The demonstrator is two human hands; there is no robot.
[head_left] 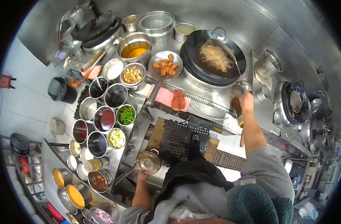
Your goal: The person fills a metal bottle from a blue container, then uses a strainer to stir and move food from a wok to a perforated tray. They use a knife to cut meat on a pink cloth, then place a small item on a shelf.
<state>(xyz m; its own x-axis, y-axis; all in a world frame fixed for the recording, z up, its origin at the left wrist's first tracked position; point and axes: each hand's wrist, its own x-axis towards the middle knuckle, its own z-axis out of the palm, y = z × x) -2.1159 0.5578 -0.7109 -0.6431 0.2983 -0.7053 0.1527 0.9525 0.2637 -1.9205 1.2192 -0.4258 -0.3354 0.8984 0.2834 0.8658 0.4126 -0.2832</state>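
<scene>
My left hand (143, 176) is closed on the near edge of a round, brownish metal lid-like piece (148, 162) with a small loop at its far side. My right hand (247, 101) reaches to the stove's front right, its fingers closed at a small round metal vessel (245, 86); their exact grip is partly hidden. Just left of it is a bristle brush (236, 105) with a wooden handle. Beyond, a black wok (189, 52) holds pale food frying in foaming oil (215, 56), with a long metal utensil handle along its right side.
A perforated skimmer (155, 93) carries browned fried pieces (165, 67). A pink cloth (161, 98) lies along the stove's front edge. To the left stand an oil pot (123, 56) and several sauce containers, one with chopped greens (126, 114). A second wok (286, 108) stands right.
</scene>
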